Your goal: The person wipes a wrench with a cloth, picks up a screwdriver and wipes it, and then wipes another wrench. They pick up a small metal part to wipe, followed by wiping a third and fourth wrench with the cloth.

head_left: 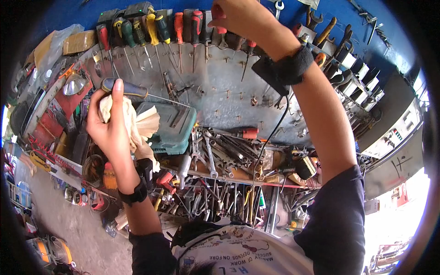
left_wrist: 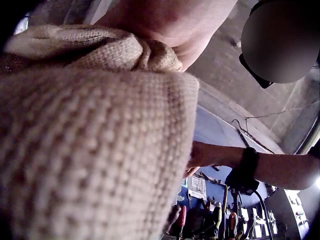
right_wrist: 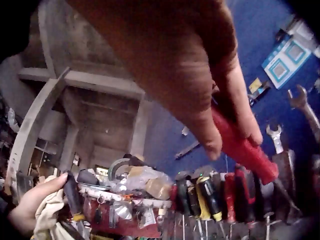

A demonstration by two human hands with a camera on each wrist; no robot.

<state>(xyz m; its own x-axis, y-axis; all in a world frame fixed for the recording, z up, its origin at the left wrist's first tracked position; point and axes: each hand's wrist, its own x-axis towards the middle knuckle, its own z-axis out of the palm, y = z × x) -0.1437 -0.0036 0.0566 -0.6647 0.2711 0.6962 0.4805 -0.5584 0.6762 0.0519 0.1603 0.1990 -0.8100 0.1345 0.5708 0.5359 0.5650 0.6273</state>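
Observation:
My left hand point(head_left: 109, 137) holds a bunched cream cloth point(head_left: 143, 123) and a screwdriver point(head_left: 130, 89) with a dark handle, its thin shaft pointing right. The thumb lies across that handle. Coarse cloth weave point(left_wrist: 100, 150) fills much of the left wrist view. Up at the tool rack, my right hand point(head_left: 245, 17) pinches a red-handled screwdriver point(right_wrist: 247, 152) between thumb and fingers. In the right wrist view its shaft slants down to the right, overlapping the rack. Part of the red handle is hidden by the hand.
Several screwdrivers, one a red-handled one point(head_left: 178, 27), hang along the rack above a metal panel point(head_left: 220, 91). A green case point(head_left: 181, 133) lies below, beside piled wrenches point(head_left: 211, 156). More tools line the right side, among them a red box-like tray point(head_left: 75, 96) at left.

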